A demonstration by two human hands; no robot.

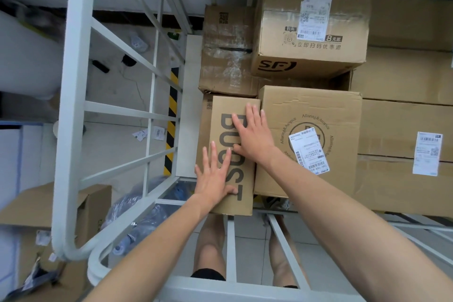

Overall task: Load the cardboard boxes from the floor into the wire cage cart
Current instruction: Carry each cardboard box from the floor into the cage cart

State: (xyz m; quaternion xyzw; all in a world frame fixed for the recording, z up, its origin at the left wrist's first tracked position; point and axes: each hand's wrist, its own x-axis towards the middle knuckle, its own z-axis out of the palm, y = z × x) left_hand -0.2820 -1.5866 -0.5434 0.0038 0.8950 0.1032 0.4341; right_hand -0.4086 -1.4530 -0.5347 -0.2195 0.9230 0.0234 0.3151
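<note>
A long narrow cardboard box printed BOOST (245, 201) lies inside the white wire cage cart (71, 95), on top of other boxes. My left hand (215, 176) lies flat on its near end with fingers straight. My right hand (252, 132) presses flat on its far half, fingers spread. Beside it on the right sits a box with a round logo and a shipping label (311, 110). Behind stand an SF box (316, 56) and a taped box (225, 56).
More large boxes (404, 130) fill the cart's right side. Outside the cage on the left stand an open cardboard box (95, 201), blue plastic bags (137, 218) and a black-yellow striped floor marking (171, 125). My legs show through the near bars.
</note>
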